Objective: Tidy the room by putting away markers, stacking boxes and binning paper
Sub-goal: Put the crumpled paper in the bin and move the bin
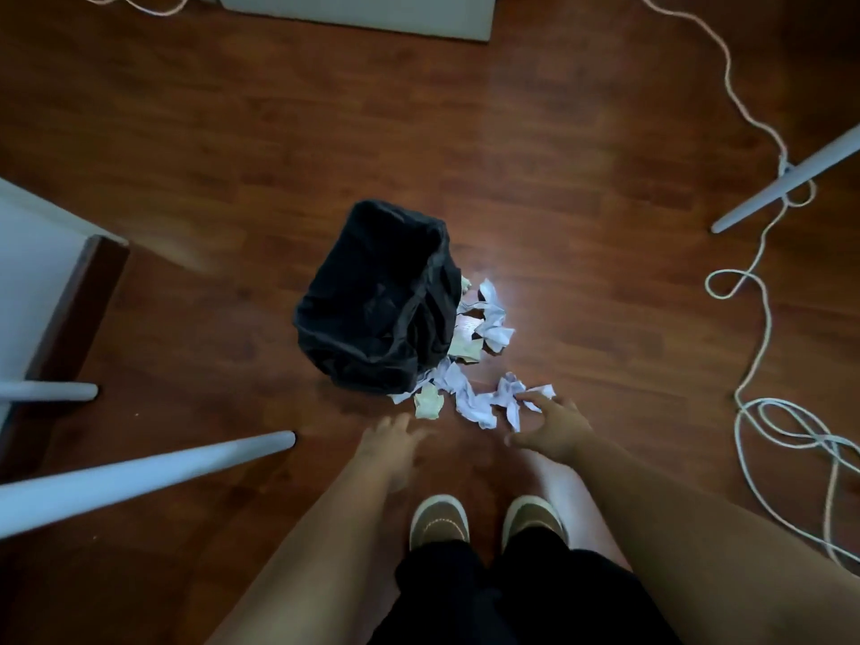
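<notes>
A bin with a black bag liner (377,300) stands on the wooden floor in the middle of the head view. Several crumpled white papers (470,398) lie on the floor at its near and right side, with more papers (493,318) against its right wall. My right hand (551,423) reaches down with fingers spread, its fingertips touching a crumpled paper (512,395). My left hand (388,439) is blurred, open, just short of a yellowish paper ball (428,402). Neither hand holds anything.
White table legs (139,477) slant in at the left, another leg (786,179) at the right. A white cable (763,318) loops over the floor on the right. My two shoes (440,521) stand close below the hands. A white cabinet base (353,11) lies at the top.
</notes>
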